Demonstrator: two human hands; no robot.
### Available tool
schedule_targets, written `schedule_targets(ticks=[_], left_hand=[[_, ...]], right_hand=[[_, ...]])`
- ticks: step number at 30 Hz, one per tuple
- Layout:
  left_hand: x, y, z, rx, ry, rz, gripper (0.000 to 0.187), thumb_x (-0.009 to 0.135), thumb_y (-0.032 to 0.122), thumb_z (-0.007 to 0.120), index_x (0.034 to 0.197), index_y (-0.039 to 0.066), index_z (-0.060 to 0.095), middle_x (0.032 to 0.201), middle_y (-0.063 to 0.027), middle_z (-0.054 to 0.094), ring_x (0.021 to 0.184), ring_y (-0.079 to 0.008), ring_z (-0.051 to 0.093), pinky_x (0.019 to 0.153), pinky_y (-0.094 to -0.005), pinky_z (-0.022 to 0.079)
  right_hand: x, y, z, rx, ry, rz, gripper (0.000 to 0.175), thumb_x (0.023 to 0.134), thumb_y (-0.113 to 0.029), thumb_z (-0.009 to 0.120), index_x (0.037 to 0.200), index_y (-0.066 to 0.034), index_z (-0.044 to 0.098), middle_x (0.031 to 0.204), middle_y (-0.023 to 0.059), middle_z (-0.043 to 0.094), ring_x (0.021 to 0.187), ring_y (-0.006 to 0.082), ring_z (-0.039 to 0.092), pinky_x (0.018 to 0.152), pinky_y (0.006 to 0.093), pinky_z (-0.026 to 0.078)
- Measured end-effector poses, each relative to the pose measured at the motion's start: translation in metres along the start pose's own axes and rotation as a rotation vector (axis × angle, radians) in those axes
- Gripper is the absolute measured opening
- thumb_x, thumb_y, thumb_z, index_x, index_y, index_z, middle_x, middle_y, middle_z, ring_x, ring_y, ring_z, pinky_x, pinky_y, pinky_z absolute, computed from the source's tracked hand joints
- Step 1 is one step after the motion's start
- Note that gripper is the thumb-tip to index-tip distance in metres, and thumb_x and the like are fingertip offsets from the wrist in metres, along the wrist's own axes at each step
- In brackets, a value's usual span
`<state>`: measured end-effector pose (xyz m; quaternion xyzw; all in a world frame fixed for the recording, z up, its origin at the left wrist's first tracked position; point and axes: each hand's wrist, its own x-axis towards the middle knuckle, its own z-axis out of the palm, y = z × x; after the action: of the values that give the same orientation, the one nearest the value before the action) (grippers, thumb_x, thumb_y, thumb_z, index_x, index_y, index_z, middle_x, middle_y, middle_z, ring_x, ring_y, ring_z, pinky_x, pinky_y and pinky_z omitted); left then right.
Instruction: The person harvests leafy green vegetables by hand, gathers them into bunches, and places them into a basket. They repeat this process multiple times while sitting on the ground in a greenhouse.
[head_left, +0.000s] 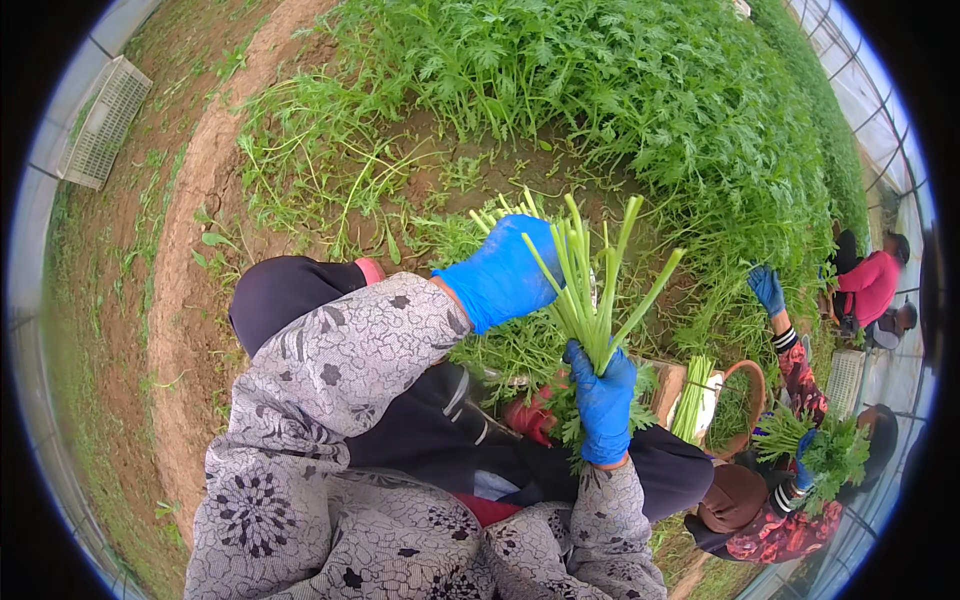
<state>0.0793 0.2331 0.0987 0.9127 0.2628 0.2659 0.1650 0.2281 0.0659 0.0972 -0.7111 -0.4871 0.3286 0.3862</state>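
My right hand (604, 397), in a blue glove, grips a bunch of leafy greens by its pale green stems (592, 300). The cut ends fan upward and the leaves hang below the hand. My left hand (510, 270), also in a blue glove, is curled up beside the bunch, with stem ends sticking out past its far side; its fingers are mostly hidden. A small shiny part shows behind the stems, too little to name. Loose greens (510, 349) lie on the ground below my hands, near a red object (531, 416) between my legs.
Dense feathery-leaved plants (637, 82) grow ahead. Right of my knee are bundled stems (691, 397) and a round orange-brown basket (756, 375). A nearby co-worker (795, 532) in gloves holds greens; other people sit farther off. A white plastic crate (105, 124) stands far left.
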Motion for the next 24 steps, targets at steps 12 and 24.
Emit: schedule_targets(ticks=[12,24], left_hand=[[-0.007,0.016,-0.054,-0.167,0.266,-0.249,0.012,0.085,0.014,0.069,0.095,0.009,0.064,0.058,-0.0115,0.057,0.049,-0.0250,0.057,0.047,-0.0349,0.044],[-0.004,0.012,-0.006,0.034,-0.076,-0.164,0.020,0.088,0.029,0.063,0.093,0.010,0.061,0.059,-0.0140,0.058,0.055,-0.0339,0.062,0.051,-0.0445,0.048]], right_hand=[[0.005,-0.010,-0.013,0.483,0.037,0.204,0.024,0.091,-0.020,0.066,0.096,0.0034,0.065,0.075,0.0100,0.066,0.059,0.0145,0.058,0.054,0.0264,0.045],[-0.002,-0.005,0.003,0.248,0.106,0.140,0.019,0.092,-0.016,0.066,0.098,0.0018,0.066,0.077,0.0059,0.068,0.062,0.0096,0.058,0.055,0.0241,0.045]])
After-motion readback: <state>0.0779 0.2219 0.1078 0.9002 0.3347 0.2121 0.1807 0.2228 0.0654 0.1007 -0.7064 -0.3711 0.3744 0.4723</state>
